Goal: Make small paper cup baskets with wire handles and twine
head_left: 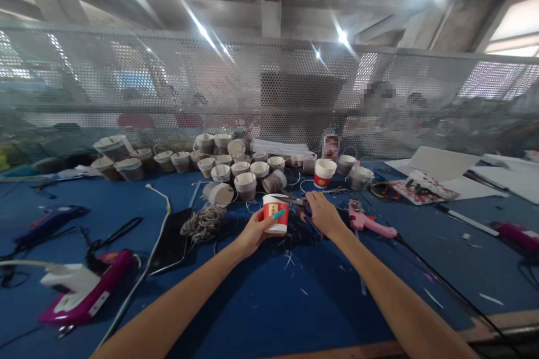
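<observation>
My left hand (253,231) grips a red and white paper cup (275,223) upright, its thumb lying across the printed side. Fingers of my right hand (322,212) are wrapped round the dark handles of a pair of scissors (300,201). The blades reach left to the cup's rim; whether they are cutting into it I cannot tell. Behind my right hand stands another red and white paper cup (324,173). Left of the held cup lies a bundle of grey cord (205,223). Thin white scraps (288,259) lie on the blue table below the cup.
Several cord-wrapped cups (245,185) crowd the back of the table (269,303). A pink glue gun (370,222) lies to the right, its cable trailing forward. On the left are a blue glue gun (53,221), a purple power strip (90,291) and a white cable (158,235). A perforated screen (236,84) stands behind.
</observation>
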`<move>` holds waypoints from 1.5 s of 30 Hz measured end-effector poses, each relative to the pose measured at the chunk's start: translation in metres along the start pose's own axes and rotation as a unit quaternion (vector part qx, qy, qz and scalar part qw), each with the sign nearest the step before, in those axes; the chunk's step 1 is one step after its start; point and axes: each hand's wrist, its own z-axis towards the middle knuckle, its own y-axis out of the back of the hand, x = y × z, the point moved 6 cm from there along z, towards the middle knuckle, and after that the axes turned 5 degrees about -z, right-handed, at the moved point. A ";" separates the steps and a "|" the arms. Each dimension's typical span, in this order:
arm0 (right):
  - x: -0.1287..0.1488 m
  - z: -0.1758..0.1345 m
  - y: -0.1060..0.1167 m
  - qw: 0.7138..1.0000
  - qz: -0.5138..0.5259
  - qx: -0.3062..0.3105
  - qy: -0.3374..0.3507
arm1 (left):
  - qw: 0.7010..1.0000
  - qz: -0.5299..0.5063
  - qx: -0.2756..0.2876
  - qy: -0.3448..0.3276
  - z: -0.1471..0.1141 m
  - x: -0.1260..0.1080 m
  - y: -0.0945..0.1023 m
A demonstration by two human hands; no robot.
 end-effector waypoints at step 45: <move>0.004 -0.004 0.015 0.998 -0.036 0.017 -0.051 | 0.999 -0.012 0.032 0.007 0.004 -0.003 0.006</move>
